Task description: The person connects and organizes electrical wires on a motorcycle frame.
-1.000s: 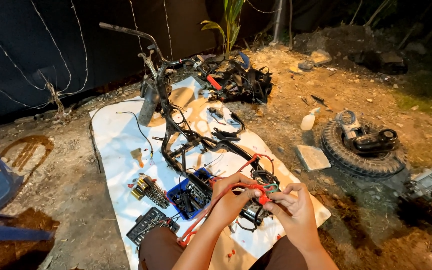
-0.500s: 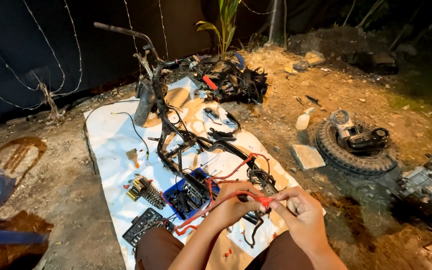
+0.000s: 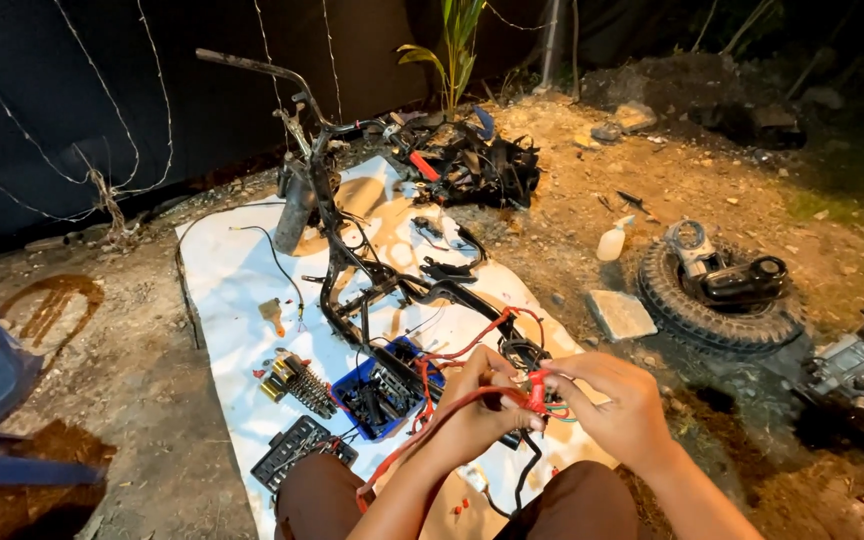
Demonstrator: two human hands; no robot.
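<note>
Since half a second ago the head camera has tipped a little, so the stripped black motorcycle frame (image 3: 352,250) sits slightly higher on the white sheet (image 3: 222,290), while both hands have stayed together over the lap with the red piece between them, barely shifted.

Head view, the only one: the left hand (image 3: 477,405) has its fingers curled closed around a bundle of red wiring (image 3: 422,425) that loops down past the knee and back up toward the frame. The right hand (image 3: 617,410) meets it from the other side, thumb and forefinger pinched shut on a small red connector (image 3: 535,385) at the end of that bundle; thin green and other coloured leads trail out just beneath it. So the harness end is held in the air between the two hands, above the near edge of the sheet.

Just beyond the hands lie a blue tray (image 3: 384,400) of dark small parts, a coil spring (image 3: 304,385) and a black socket case (image 3: 297,452). Well apart to the right, a tyre (image 3: 717,305) carrying an engine part rests on the dirt.

To work the connector well, I judge the left hand should brace the wires close behind the plug, so that the right hand's force goes into the housing and not the thin leads, which could pull out of their crimps.
</note>
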